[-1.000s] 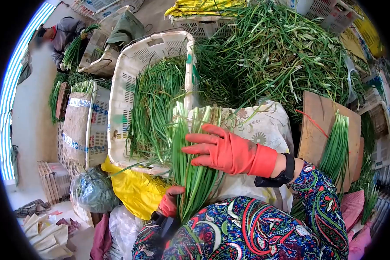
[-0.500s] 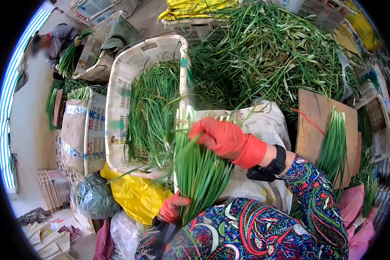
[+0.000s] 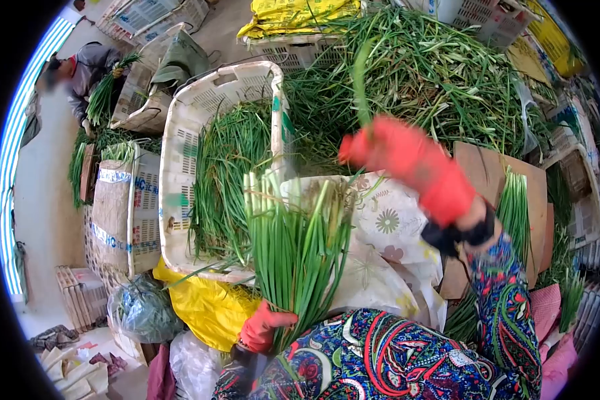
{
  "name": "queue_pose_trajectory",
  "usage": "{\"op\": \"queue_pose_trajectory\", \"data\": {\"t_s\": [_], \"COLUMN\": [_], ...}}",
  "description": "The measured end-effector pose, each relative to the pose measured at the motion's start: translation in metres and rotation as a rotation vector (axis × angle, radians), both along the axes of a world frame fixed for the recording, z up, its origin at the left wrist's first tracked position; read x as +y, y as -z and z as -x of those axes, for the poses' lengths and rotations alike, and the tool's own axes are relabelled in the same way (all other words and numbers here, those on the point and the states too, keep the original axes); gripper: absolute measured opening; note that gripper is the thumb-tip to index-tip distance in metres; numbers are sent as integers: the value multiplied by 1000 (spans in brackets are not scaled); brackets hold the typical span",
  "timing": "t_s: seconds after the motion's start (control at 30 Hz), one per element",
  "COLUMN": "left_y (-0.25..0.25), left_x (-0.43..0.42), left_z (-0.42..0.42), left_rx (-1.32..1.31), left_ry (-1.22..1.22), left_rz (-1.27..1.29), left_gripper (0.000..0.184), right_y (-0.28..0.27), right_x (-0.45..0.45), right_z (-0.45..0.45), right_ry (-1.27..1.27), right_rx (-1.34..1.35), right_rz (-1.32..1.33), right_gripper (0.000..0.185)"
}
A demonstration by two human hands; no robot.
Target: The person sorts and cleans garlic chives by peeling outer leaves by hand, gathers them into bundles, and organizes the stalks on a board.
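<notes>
My left hand, in a red glove, is closed round the lower, leafy part of a bunch of chives. The bunch stands with its pale stem ends up, in front of my body, its leaves spreading a little. My right hand, also red-gloved and smeared by motion, is raised up and right of the bunch, apart from it. A blurred green chive leaf sticks up from its closed fingers. Left of the bunch, a white plastic crate holds loose chives.
A large heap of loose chives lies beyond my right hand. A tidy bunch rests on a brown board at right. Flower-patterned sheeting covers the work surface. Another person handles chives at far left.
My right hand has moved off the stem ends, up and to the right, carrying a leaf. The left hand keeps its hold, and the bunch's stem ends have shifted slightly left.
</notes>
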State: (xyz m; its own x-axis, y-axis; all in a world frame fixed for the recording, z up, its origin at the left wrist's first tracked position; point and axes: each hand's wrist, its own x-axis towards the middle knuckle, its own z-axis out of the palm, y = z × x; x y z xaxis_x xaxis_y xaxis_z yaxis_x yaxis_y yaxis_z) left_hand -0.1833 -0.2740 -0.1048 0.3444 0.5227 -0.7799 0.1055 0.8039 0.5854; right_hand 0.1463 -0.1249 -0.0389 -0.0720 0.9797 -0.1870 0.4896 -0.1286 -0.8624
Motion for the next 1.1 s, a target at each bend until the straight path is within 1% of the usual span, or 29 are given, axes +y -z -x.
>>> {"op": "queue_pose_trajectory", "data": {"t_s": [0.03, 0.07, 0.1, 0.13, 0.17, 0.27, 0.3, 0.37, 0.4, 0.47, 0.57, 0.6, 0.67, 0.77, 0.8, 0.87, 0.93, 0.97, 1.07, 1.1], "left_y": [-3, -8, -15, -21, -27, -22, -17, -8, -14, -33, -31, -27, -18, -32, -29, -16, -6, -1, 4, 6], "left_x": [-1, 1, 4, 6, 2, -2, -4, -5, -5, 0, 5, 4, -2, -1, -1, -3, -9, -9, -13, -16], "left_z": [-6, -9, -12, -14, -17, -12, -8, 1, -5, -23, -25, -24, -18, -24, -22, -14, -12, -10, -5, -1], "left_rx": [6, -21, -48, -76, -10, -135, -151, -190, -225, -292, -289, -289, -286, -281, -295, -320, -318, -337, -357, -356], "left_ry": [-32, -44, -52, -57, -90, -164, -156, -140, -174, -243, -153, -171, -210, -258, -226, -163, -183, -168, -180, -196], "left_rz": [-73, -50, -27, -7, -47, -10, 5, 34, 56, 98, 35, 35, 37, 75, 69, 55, 23, 6, 3, 10], "left_gripper": [56, 55, 55, 54, 54, 57, 58, 60, 61, 62, 62, 61, 61, 59, 59, 59, 61, 62, 62, 62], "right_y": [-7, -18, 3, 13, 22, 55, 57, 53, 49, 58, 68, 71, 77, 92, 92, 88, 84, 87, 72, 69], "right_x": [-24, -41, -54, -61, -65, -71, -71, -66, -64, -65, -67, -68, -68, -62, -58, -45, -32, -26, 8, 24], "right_z": [19, 33, 48, 60, 67, 83, 85, 81, 81, 81, 82, 82, 81, 78, 75, 64, 55, 49, 20, 5], "right_ry": [-111, -243, -257, -261, -213, -115, -110, -111, -113, -128, -129, -127, -115, -79, -64, -71, -68, -48, -1, 34], "right_rx": [-213, -148, -175, -200, -170, -69, -62, -54, -48, -87, -167, -199, -286, -479, -555, -595, -618, -611, -750, -834], "right_rz": [25, 177, 151, 224, 227, 197, 113, 230, 290, 214, 66, 12, -126, -286, -333, -358, -392, -516, -632, -708], "right_gripper": [46, 58, 74, 75, 61, 42, 29, 26, 24, 21, 17, 16, 14, 14, 14, 15, 15, 15, 9, 9]}}
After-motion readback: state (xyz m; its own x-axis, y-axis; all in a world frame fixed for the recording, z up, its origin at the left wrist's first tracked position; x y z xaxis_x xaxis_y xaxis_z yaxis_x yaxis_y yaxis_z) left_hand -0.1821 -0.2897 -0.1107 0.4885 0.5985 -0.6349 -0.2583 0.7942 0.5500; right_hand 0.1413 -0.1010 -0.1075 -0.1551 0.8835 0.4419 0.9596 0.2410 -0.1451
